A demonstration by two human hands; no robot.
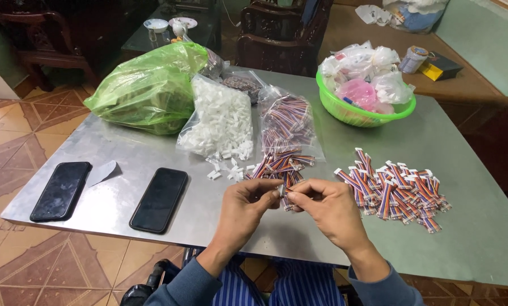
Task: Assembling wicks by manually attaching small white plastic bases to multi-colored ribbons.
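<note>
Far left of the grip, two black slab phones lie face up on the grey metal worktop (123, 150): one (61, 190) near the worktop's left corner, the other (159, 199) just left of the left hand. A small pale paper scrap (102, 173) lies between them.

Beyond the grip, at the back: a crumpled green plastic bag (149, 88), then a clear bag of small white plastic connector housings (220, 122) with loose white pieces (225, 167) spilled from its mouth, then a clear bag of short striped ribbon-cable pieces (288, 122), also spilling a loose heap (279, 164) just behind the fingers.

Left hand (245, 207) and right hand (330, 207) meet at the fingertips above the near worktop edge. Both grips pressed together, pinching one short striped ribbon-cable piece with a white end (282, 191) between them; which finger bears on which part is too small to tell.

Right of the grip: a spread pile of striped cable pieces with white connector ends (395, 190) on the worktop, near the right hand. Beyond that, far right and back, a green plastic basin (356, 113) of white and pink plastic bags.
</note>
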